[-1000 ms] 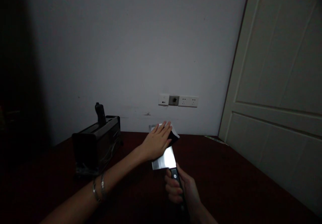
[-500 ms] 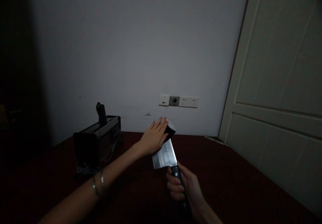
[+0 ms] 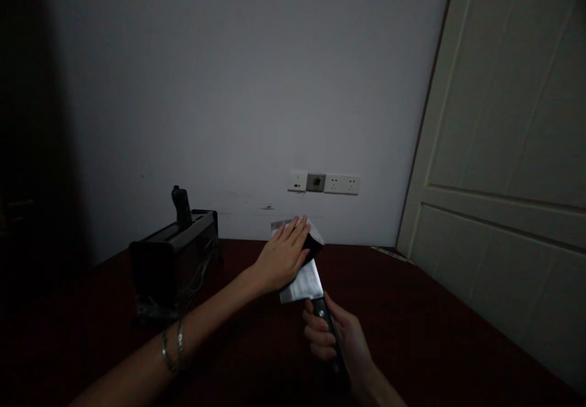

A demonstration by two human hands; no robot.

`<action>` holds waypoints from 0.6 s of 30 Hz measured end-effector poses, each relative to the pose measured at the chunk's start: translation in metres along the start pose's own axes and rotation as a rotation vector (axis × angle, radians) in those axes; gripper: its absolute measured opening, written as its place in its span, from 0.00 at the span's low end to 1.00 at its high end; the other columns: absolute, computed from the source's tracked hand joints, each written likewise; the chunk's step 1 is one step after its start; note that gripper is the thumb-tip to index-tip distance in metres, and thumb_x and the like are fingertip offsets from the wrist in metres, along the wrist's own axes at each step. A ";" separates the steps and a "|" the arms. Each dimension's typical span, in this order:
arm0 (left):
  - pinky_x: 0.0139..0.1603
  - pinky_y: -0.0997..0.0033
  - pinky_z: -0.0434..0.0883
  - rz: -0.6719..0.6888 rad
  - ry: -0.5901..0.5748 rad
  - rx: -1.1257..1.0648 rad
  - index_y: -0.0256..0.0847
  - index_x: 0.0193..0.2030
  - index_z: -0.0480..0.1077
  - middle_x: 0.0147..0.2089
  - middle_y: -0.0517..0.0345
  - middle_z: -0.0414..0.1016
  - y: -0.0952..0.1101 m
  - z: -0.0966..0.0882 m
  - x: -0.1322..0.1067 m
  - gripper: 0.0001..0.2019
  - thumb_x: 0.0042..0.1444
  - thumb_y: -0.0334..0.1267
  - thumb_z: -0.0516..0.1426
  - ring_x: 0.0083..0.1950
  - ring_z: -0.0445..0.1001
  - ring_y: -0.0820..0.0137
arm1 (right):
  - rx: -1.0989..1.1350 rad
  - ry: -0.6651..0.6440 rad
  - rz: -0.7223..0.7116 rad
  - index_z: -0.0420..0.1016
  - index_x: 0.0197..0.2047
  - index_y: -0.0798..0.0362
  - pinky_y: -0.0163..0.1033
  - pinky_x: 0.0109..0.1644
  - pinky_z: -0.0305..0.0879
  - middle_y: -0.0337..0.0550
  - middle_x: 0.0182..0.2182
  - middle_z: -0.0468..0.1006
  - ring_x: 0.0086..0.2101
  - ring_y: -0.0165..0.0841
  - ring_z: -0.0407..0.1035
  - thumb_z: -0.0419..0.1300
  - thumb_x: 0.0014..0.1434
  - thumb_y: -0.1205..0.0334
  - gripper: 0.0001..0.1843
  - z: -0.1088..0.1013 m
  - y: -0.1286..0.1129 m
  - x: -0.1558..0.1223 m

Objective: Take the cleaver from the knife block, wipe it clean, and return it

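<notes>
Right hand [image 3: 348, 341] grips cleaver [image 3: 304, 283] edge-left, well apart from door [image 3: 499, 144]

The dark red bench [image 3: 439, 327] is backed by a pale wall [image 3: 229, 90], smudged [image 3: 267, 207] just above the rear edge. Towards the back left corner a slotted black holder [image 3: 153, 279] is set, with a black handle [image 3: 182, 207] lodged upright in its top. Over the back edge, a row of socket plates [image 3: 341, 185] is mounted. At the back right corner a thin strip [image 3: 392, 254] is seen; the right edge is flanked by a panelled door [image 3: 503, 120].
</notes>
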State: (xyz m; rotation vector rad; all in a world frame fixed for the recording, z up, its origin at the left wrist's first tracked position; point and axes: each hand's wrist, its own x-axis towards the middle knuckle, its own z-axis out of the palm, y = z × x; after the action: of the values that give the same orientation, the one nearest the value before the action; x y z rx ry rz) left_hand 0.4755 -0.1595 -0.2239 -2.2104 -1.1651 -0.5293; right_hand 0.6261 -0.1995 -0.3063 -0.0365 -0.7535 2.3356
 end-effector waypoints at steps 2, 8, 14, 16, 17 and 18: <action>0.64 0.59 0.46 0.063 -0.027 0.002 0.36 0.65 0.41 0.68 0.52 0.37 0.015 -0.002 -0.008 0.25 0.62 0.41 0.39 0.68 0.32 0.64 | 0.010 0.009 -0.011 0.67 0.30 0.60 0.23 0.14 0.37 0.28 0.16 0.54 0.14 0.17 0.39 0.60 0.51 0.55 0.14 -0.002 -0.001 0.001; 0.64 0.60 0.46 0.056 -0.068 -0.007 0.34 0.64 0.43 0.68 0.50 0.39 0.013 0.001 -0.001 0.25 0.62 0.41 0.39 0.68 0.35 0.64 | 0.051 0.017 -0.014 0.67 0.29 0.61 0.22 0.13 0.38 0.28 0.16 0.54 0.14 0.16 0.40 0.60 0.51 0.57 0.14 -0.003 0.000 0.001; 0.63 0.57 0.45 -0.055 -0.047 0.013 0.32 0.64 0.45 0.67 0.47 0.39 -0.002 0.009 0.010 0.25 0.62 0.41 0.38 0.67 0.37 0.62 | 0.082 -0.016 0.017 0.68 0.28 0.61 0.22 0.13 0.40 0.28 0.15 0.54 0.13 0.16 0.40 0.60 0.51 0.56 0.14 -0.006 0.005 0.000; 0.64 0.58 0.45 -0.002 -0.046 0.012 0.34 0.64 0.44 0.68 0.49 0.39 0.011 0.007 0.001 0.25 0.62 0.41 0.39 0.67 0.36 0.62 | 0.069 -0.026 0.014 0.68 0.28 0.61 0.22 0.13 0.40 0.28 0.15 0.55 0.13 0.16 0.40 0.60 0.51 0.56 0.14 -0.007 0.006 0.001; 0.64 0.59 0.45 0.030 -0.044 0.010 0.35 0.64 0.44 0.68 0.50 0.38 0.018 0.006 -0.004 0.25 0.62 0.42 0.39 0.67 0.35 0.63 | 0.061 -0.029 0.008 0.68 0.28 0.61 0.22 0.13 0.40 0.28 0.15 0.55 0.13 0.16 0.40 0.59 0.51 0.55 0.15 -0.008 0.007 0.001; 0.64 0.59 0.45 0.058 -0.043 0.008 0.35 0.64 0.44 0.68 0.51 0.38 0.024 0.005 -0.008 0.25 0.62 0.42 0.39 0.68 0.35 0.63 | 0.056 -0.032 0.002 0.68 0.28 0.61 0.23 0.13 0.40 0.29 0.15 0.56 0.13 0.16 0.40 0.59 0.52 0.55 0.15 -0.009 0.007 0.001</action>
State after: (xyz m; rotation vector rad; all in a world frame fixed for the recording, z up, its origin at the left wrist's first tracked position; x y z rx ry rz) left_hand 0.4917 -0.1713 -0.2397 -2.2515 -1.1188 -0.4544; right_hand 0.6227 -0.1983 -0.3178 0.0248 -0.7036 2.3630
